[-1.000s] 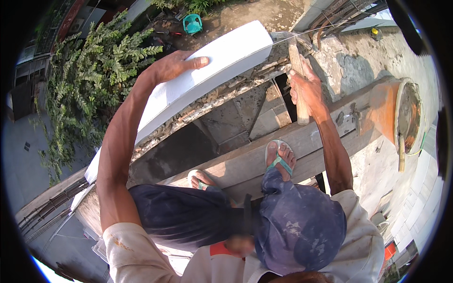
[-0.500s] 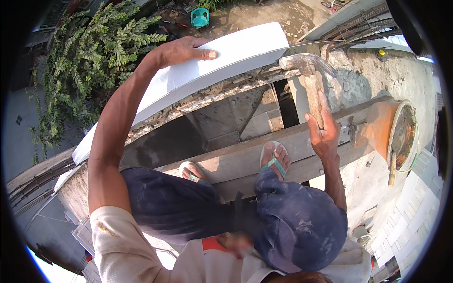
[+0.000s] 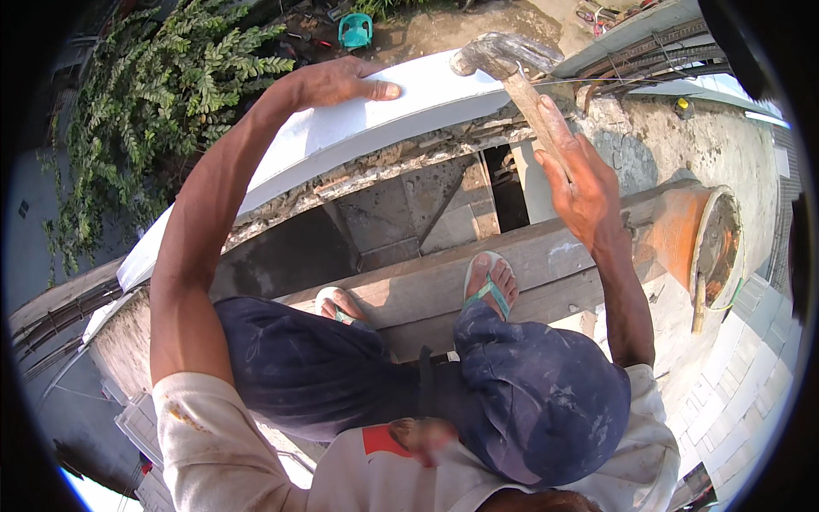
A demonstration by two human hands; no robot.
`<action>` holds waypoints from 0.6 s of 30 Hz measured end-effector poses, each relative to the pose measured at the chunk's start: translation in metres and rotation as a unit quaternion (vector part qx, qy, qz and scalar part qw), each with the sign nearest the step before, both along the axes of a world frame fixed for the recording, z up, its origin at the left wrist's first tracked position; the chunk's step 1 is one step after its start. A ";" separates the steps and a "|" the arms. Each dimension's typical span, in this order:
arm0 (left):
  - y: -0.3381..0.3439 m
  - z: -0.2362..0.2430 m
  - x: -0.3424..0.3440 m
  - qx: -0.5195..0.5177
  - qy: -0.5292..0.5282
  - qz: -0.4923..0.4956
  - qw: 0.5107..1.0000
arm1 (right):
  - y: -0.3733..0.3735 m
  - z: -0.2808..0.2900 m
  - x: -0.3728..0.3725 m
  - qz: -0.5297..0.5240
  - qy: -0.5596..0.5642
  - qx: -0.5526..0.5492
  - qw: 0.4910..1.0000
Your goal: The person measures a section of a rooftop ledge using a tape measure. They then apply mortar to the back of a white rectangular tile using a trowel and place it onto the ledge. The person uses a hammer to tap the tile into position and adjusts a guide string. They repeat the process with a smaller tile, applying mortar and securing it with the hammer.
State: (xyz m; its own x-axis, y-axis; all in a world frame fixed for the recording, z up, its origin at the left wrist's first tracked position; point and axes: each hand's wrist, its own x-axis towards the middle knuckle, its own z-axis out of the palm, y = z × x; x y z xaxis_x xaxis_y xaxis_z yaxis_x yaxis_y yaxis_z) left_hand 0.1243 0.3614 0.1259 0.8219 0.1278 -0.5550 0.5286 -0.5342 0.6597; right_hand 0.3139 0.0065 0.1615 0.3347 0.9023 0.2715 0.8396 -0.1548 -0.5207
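Note:
My left hand [image 3: 345, 81] grips the upper edge of a long white block [image 3: 333, 130], with the thumb on the top face and the other fingers over the far side. This block lies along a rough, mortar-crusted wall top [image 3: 358, 171]. In my right hand [image 3: 584, 188] is the wooden handle of a claw hammer [image 3: 526, 102]. Its metal head is over the block's right end; whether they touch I cannot tell. A thin string line runs to the right from near the hammer head.
I stand in sandals on wooden planks [image 3: 409, 294], with a gap between them and the wall. An orange bucket [image 3: 678, 229] of mortar, a wooden-handled tool [image 3: 699, 305] at its rim, is on the right. A leafy bush [image 3: 162, 111] and a green plastic chair [image 3: 355, 31] are beyond the wall.
My right hand has raised the hammer up and to the left, from beside the block's right end to over it. My left hand stays on the block.

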 end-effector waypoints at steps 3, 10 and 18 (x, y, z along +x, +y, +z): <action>-0.001 -0.006 -0.003 -0.006 -0.016 0.003 1.000 | -0.001 0.003 0.000 0.007 -0.021 -0.046 0.999; 0.003 -0.009 -0.002 -0.005 -0.008 -0.003 1.000 | 0.001 0.001 0.004 0.033 -0.045 -0.040 0.998; 0.000 -0.008 -0.003 0.007 -0.012 -0.001 1.000 | 0.005 0.011 0.004 0.047 -0.058 -0.097 0.992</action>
